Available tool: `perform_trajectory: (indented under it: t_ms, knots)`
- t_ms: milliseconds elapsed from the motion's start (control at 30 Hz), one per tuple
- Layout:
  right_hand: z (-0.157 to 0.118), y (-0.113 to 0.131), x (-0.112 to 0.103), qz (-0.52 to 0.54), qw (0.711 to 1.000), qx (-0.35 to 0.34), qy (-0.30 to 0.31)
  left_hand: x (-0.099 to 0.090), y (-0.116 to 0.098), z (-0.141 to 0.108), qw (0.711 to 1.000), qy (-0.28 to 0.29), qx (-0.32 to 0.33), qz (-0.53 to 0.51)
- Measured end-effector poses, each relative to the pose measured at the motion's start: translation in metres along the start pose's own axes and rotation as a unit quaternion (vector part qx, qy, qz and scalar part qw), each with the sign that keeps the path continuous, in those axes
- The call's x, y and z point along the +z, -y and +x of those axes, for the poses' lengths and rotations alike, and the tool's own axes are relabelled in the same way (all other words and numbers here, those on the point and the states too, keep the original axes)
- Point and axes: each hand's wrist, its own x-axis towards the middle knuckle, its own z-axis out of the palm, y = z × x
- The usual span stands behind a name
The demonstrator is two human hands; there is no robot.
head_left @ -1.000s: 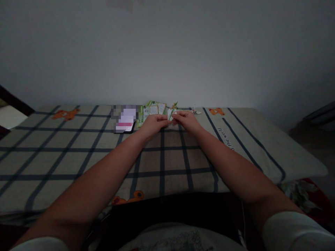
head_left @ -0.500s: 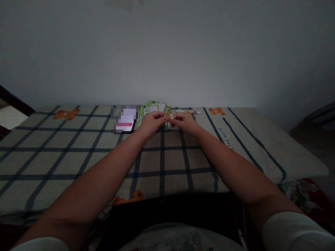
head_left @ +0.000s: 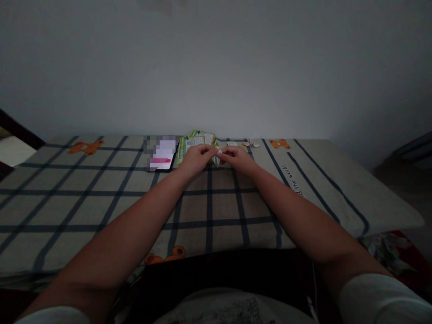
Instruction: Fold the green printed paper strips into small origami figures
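Small green-and-white wrapper [head_left: 216, 160] pinched between the fingertips of left hand [head_left: 196, 157] and right hand [head_left: 240, 157], just above the desk [head_left: 222, 209]; its projecting end now points downward, upward a second ago, so a re-grip is judged to have been made. Green packets [head_left: 195, 141] lie just behind the left hand, phone [head_left: 164, 152] left of these, crumpled scraps [head_left: 252, 144] beyond the right hand

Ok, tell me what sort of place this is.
Probably a room at home: a checked cloth with orange bear prints, a black-edged phone on it, and a plain grey wall behind.
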Motion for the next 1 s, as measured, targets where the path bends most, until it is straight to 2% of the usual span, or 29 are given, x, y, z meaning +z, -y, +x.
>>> perform_trajectory:
  t_ms: [267, 400, 667, 1000]
  knots:
    - [0.000, -0.001, -0.002, -0.029, 0.999, -0.011, 0.007, 0.001, 0.001, -0.001, 1.000, -0.001, -0.013, 0.001]
    - [0.001, -0.002, -0.003, -0.027, 0.999, -0.016, 0.021, 0.001, 0.001, -0.002, 0.999, -0.030, -0.007, -0.026]
    - [0.003, -0.003, -0.002, -0.068, 0.996, -0.041, 0.037, 0.005, 0.004, -0.003, 0.994, -0.045, -0.054, -0.086]
    - [0.008, -0.013, -0.002, 0.053, 0.996, -0.024, 0.062, 0.005, 0.002, -0.002, 0.990, -0.079, -0.048, -0.107]
